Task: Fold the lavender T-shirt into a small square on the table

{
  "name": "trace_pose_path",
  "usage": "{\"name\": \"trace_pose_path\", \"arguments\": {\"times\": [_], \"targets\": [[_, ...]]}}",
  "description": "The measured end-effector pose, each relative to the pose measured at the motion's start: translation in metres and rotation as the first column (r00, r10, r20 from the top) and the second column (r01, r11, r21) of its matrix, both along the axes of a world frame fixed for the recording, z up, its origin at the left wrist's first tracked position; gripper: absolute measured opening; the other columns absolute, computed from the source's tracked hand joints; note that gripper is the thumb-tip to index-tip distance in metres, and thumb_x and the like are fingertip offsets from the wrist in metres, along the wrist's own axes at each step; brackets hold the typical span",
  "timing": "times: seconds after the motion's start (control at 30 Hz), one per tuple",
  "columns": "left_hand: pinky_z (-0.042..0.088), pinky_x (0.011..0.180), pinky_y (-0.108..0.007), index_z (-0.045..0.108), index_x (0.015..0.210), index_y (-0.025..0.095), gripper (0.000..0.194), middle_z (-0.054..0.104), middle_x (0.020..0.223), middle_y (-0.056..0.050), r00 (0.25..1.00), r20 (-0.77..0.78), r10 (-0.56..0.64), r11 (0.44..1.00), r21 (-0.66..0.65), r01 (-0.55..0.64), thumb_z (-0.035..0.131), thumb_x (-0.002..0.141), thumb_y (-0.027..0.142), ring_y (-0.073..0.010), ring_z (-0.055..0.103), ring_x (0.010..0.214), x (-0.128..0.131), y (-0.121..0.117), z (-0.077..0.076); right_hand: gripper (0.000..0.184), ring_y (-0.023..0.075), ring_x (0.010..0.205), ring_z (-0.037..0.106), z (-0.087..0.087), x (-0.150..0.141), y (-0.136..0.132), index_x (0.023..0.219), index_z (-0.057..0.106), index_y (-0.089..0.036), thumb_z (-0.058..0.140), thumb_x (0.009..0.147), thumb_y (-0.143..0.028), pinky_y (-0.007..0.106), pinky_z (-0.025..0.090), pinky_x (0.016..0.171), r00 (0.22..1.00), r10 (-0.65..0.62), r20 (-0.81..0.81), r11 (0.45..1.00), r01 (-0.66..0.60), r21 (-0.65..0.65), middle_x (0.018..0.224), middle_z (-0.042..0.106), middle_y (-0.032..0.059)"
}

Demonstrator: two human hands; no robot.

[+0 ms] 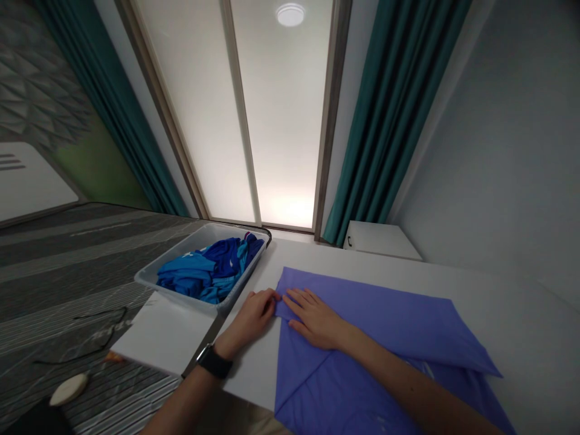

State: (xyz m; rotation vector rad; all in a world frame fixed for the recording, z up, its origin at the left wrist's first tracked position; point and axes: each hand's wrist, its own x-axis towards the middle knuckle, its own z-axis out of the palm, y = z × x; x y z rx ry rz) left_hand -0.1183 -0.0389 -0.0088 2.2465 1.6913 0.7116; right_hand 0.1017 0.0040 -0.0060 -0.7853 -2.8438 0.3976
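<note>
White tabletop [247, 368] beneath a frosted glass panel [235, 109] between teal curtains [389, 133]; purple cloth [385, 314] lying folded on it, one pointed corner towards the left; left hand [251, 317], black wristwatch [214, 361] on its wrist, curled, fingertips at that point, no telling whether pinching it; right hand [315, 317] open and flat, pressing on the cloth just beside; step in hand apparently the creasing of this fold, the point needing to be held while the crease gets smoothed outward; grey plastic tray [181, 260] of blue garments [208, 269] near the left hand, apart from the cloth and not in the way; white board [163, 332] and thin black cord [81, 341] further left, on a striped grey surface [67, 254].
</note>
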Motion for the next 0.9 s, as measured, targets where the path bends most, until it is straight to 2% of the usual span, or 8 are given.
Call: {"name": "trace_pose_path", "arguments": {"times": [0.1,0.2,0.33,0.47,0.6,0.73,0.9], "targets": [[0.044,0.079,-0.036,0.061,0.095,0.019,0.022,0.070,0.089,-0.006,1.000,0.016,-0.008,0.999,0.031,0.008,0.040,0.093,0.020,-0.0212,0.063,0.081,-0.002,0.001,0.001,0.057,0.0233,0.147,0.025,0.007,0.012,0.000,0.154,0.031,-0.017,0.033,0.102,-0.041,0.045,0.019,0.121,0.999,-0.051,-0.006,0.998,0.051,-0.029,0.159,0.029,0.0107],[0.048,0.084,-0.039,0.064,0.099,0.018,0.026,0.068,0.096,-0.010,1.000,-0.021,0.018,0.989,0.149,-0.015,0.039,0.094,0.021,-0.0235,0.062,0.090,0.000,0.003,0.006,0.057,0.0233,0.147,0.024,0.010,0.035,0.003,0.154,0.031,-0.017,0.032,0.102,-0.041,0.046,0.018,0.122,0.994,-0.108,0.026,0.994,0.109,-0.025,0.160,0.028,0.0098],[0.047,0.097,-0.044,0.058,0.127,0.019,0.037,0.063,0.120,-0.012,0.988,-0.151,-0.031,0.966,0.248,0.068,0.042,0.094,0.024,-0.0263,0.058,0.110,0.021,0.012,0.009,0.059,0.0236,0.147,0.024,0.006,0.073,0.010,0.153,0.031,-0.014,0.029,0.101,-0.043,0.045,0.018,0.122,0.962,-0.261,0.086,0.965,0.260,0.020,0.159,0.028,0.0112],[0.038,0.111,-0.045,0.042,0.145,0.020,0.051,0.049,0.147,-0.012,0.953,-0.272,-0.135,0.962,0.195,0.192,0.043,0.097,0.037,-0.0267,0.046,0.134,0.061,0.027,0.005,0.063,0.0244,0.148,0.024,-0.002,0.108,0.015,0.153,0.032,-0.011,0.026,0.101,-0.046,0.045,0.018,0.121,0.898,-0.419,0.133,0.908,0.411,0.084,0.159,0.029,0.0133],[0.028,0.117,-0.044,0.040,0.148,0.016,0.057,0.038,0.155,-0.013,0.921,-0.365,-0.139,0.977,0.101,0.187,0.040,0.099,0.047,-0.0271,0.035,0.143,0.093,0.045,0.001,0.067,0.0253,0.148,0.022,-0.009,0.138,0.018,0.152,0.032,-0.010,0.024,0.100,-0.050,0.047,0.017,0.121,0.825,-0.541,0.162,0.841,0.528,0.118,0.160,0.026,0.0142],[0.024,0.118,-0.048,0.041,0.148,0.015,0.060,0.036,0.156,-0.015,0.911,-0.392,-0.127,0.989,0.021,0.147,0.037,0.099,0.050,-0.0280,0.032,0.145,0.100,0.057,-0.005,0.069,0.0251,0.148,0.022,-0.016,0.157,0.019,0.153,0.031,-0.009,0.024,0.100,-0.051,0.047,0.015,0.121,0.784,-0.598,0.164,0.801,0.587,0.117,0.160,0.026,0.0144],[0.021,0.119,-0.047,0.040,0.148,0.016,0.061,0.036,0.156,-0.013,0.919,-0.376,-0.116,0.989,0.043,0.143,0.035,0.099,0.052,-0.0271,0.032,0.145,0.096,0.058,-0.013,0.067,0.0235,0.148,0.022,-0.021,0.160,0.018,0.153,0.031,-0.011,0.023,0.100,-0.050,0.047,0.014,0.121,0.785,-0.608,0.118,0.794,0.597,0.115,0.160,0.027,0.0123]]}}
